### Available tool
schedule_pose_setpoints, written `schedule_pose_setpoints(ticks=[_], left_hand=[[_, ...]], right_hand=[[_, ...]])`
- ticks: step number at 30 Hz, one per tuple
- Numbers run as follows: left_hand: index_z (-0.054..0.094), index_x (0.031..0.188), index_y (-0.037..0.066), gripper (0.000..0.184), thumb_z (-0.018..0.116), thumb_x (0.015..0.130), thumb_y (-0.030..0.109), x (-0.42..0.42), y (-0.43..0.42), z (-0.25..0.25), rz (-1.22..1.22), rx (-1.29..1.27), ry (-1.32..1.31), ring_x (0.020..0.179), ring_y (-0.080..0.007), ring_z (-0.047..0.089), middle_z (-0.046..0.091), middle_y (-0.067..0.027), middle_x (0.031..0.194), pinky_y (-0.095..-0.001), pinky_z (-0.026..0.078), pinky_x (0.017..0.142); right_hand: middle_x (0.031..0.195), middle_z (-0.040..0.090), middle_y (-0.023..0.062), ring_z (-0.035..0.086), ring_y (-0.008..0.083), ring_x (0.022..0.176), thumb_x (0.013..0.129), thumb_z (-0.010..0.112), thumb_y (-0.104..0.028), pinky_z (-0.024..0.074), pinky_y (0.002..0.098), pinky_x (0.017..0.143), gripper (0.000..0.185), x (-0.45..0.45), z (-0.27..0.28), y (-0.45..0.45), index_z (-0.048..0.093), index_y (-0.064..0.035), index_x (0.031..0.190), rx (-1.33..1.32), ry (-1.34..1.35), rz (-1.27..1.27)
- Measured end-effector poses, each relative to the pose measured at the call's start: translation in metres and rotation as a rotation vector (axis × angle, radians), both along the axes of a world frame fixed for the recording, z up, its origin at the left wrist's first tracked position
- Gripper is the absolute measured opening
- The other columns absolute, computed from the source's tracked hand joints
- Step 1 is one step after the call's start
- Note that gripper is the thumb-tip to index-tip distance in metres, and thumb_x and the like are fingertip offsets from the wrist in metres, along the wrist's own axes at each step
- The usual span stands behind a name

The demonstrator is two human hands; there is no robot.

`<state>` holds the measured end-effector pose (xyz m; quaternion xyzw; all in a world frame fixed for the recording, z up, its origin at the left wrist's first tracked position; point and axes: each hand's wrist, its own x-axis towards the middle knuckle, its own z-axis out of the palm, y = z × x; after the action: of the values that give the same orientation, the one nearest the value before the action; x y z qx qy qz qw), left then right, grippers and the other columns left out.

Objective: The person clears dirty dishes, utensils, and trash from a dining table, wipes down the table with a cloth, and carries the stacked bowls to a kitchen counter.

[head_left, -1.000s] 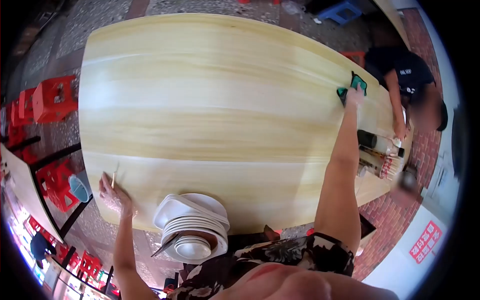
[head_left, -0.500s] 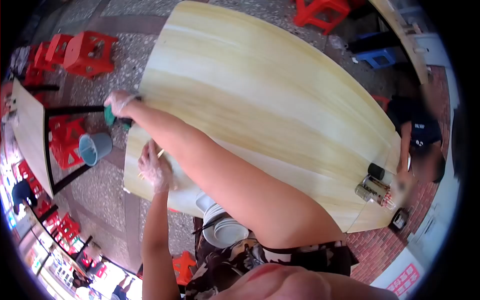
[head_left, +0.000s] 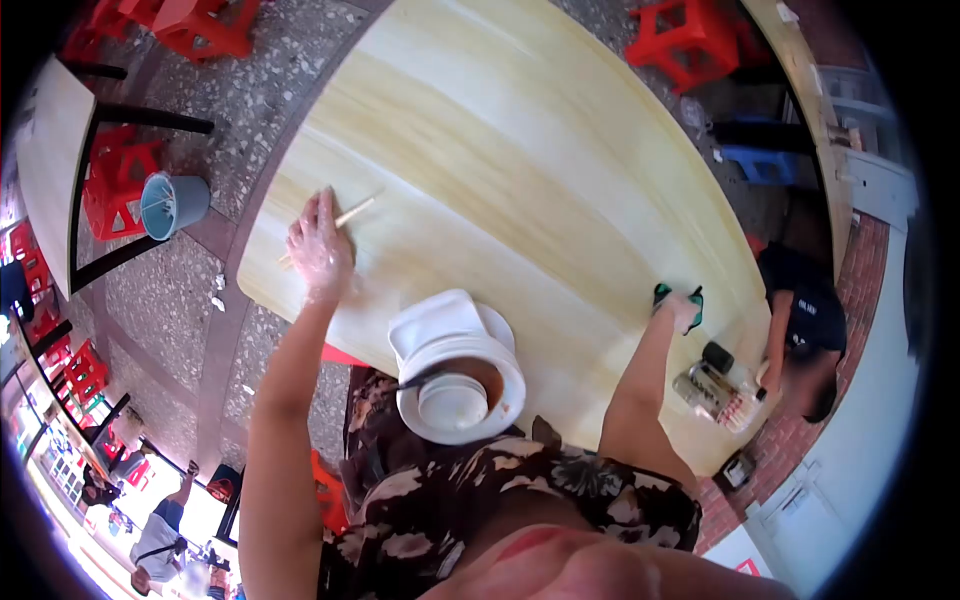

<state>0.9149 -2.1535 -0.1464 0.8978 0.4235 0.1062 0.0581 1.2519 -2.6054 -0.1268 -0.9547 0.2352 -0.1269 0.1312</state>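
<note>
My left hand (head_left: pixel 322 252), in a clear plastic glove, is closed over wooden chopsticks (head_left: pixel 356 210) at the table's left end. Their tips poke out on both sides of it. Far to the right, my right hand (head_left: pixel 686 312) presses a green and dark cloth (head_left: pixel 662 292) onto the wood-patterned table (head_left: pixel 520 170); its fingers are partly hidden. Close to my body stands a stack of white plates and bowls (head_left: pixel 432 325), with brownish sauce and a dark utensil in the upper dish.
Near the right edge sit a metal condiment holder (head_left: pixel 708 390) and a dark cup (head_left: pixel 717 356). Another person (head_left: pixel 808 300) is beside that edge, one arm at the table. Red stools (head_left: pixel 682 42) and a pale blue bucket (head_left: pixel 174 205) are around the table.
My right hand has swept the cloth from the table's left end across to the right side. My left hand stays with the chopsticks. The view has shifted, showing more of the dish stack.
</note>
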Motion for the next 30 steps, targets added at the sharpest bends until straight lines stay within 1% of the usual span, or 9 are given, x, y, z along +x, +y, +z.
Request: schedule_pose_setpoints(ticks=[3,6,9,13,18,22,24,26,30], left_hand=[[0.049,0.127,0.016,0.047,0.053,0.08,0.011,-0.003,0.001,-0.005,0.014,0.023,0.022,0.101,-0.0317,0.052,0.052,-0.0064,0.121,-0.0449,0.041,0.085],[0.05,0.126,0.016,0.047,0.053,0.08,0.01,-0.002,0.004,0.003,0.002,-0.021,-0.004,0.1,-0.0314,0.052,0.052,-0.0069,0.12,-0.0446,0.041,0.085],[0.05,0.125,0.015,0.048,0.054,0.078,0.01,-0.004,0.01,-0.002,-0.009,-0.024,-0.002,0.099,-0.0321,0.052,0.052,-0.0083,0.12,-0.0449,0.041,0.085],[0.053,0.119,0.013,0.04,0.054,0.079,0.017,-0.021,0.011,-0.018,-0.025,-0.104,0.175,0.099,-0.0353,0.05,0.051,-0.0133,0.117,-0.049,0.039,0.084],[0.055,0.118,0.013,0.036,0.051,0.082,0.019,-0.034,0.019,-0.048,-0.058,0.045,0.214,0.1,-0.0355,0.049,0.052,-0.0142,0.116,-0.0487,0.039,0.083],[0.048,0.129,0.019,0.046,0.052,0.083,0.018,-0.008,0.013,-0.02,-0.046,0.021,0.042,0.102,-0.0348,0.05,0.051,-0.0121,0.121,-0.0465,0.04,0.085],[0.046,0.132,0.021,0.049,0.052,0.083,0.018,-0.012,0.008,-0.015,-0.041,0.034,0.09,0.102,-0.0346,0.05,0.051,-0.0115,0.123,-0.0457,0.04,0.085],[0.045,0.132,0.019,0.05,0.051,0.083,0.017,-0.01,0.007,-0.011,-0.094,0.049,0.048,0.104,-0.034,0.05,0.05,-0.0112,0.125,-0.0452,0.038,0.088],[0.045,0.131,0.016,0.047,0.049,0.084,0.014,-0.01,0.008,-0.013,-0.133,0.092,0.045,0.105,-0.0327,0.051,0.051,-0.0115,0.123,-0.0439,0.038,0.089]], right_hand=[[0.106,0.061,0.0192,0.06,0.0333,0.096,0.072,0.062,-0.023,0.0473,0.0396,0.083,0.046,0.059,-0.044,0.085,0.057,-0.0071,0.115,-0.264,-0.119,0.337],[0.11,0.057,0.0219,0.054,0.0339,0.105,0.078,0.056,-0.015,0.0437,0.0409,0.089,0.042,0.051,-0.06,0.333,0.052,-0.0002,0.116,0.168,-0.115,0.665],[0.087,0.06,0.015,0.06,0.0234,0.077,0.087,0.049,-0.011,0.0487,0.0386,0.062,0.012,-0.071,-0.006,0.579,0.055,-0.0021,0.085,0.295,0.447,1.026],[0.116,0.059,0.0139,0.058,0.027,0.106,0.074,0.058,-0.01,0.042,0.0313,0.096,0.04,-0.254,0.023,0.66,0.063,-0.0155,0.113,1.0,0.518,2.026],[0.109,0.06,0.0146,0.055,0.0323,0.105,0.065,0.059,-0.001,0.0414,0.0377,0.095,0.05,-0.16,0.049,0.468,0.06,-0.011,0.114,1.332,0.343,1.726],[0.12,0.056,0.0094,0.058,0.0157,0.088,0.067,0.048,0.009,0.0503,0.0262,0.069,0.058,-0.06,0.049,0.191,0.051,-0.0059,0.124,0.893,0.065,0.681],[0.12,0.055,0.0167,0.054,0.0247,0.109,0.068,0.042,0.013,0.0435,0.0327,0.092,0.059,-0.033,0.009,0.037,0.048,0.0013,0.125,0.355,-0.384,0.618],[0.125,0.051,0.022,0.048,0.0354,0.117,0.072,0.05,-0.002,0.0342,0.0423,0.103,0.053,-0.035,-0.03,-0.099,0.047,0.0053,0.124,-0.143,-0.181,0.302],[0.128,0.05,0.0203,0.046,0.032,0.121,0.071,0.054,-0.014,0.0337,0.0382,0.104,0.057,-0.009,-0.037,-0.065,0.048,0.0041,0.125,-0.142,0.142,0.063]])
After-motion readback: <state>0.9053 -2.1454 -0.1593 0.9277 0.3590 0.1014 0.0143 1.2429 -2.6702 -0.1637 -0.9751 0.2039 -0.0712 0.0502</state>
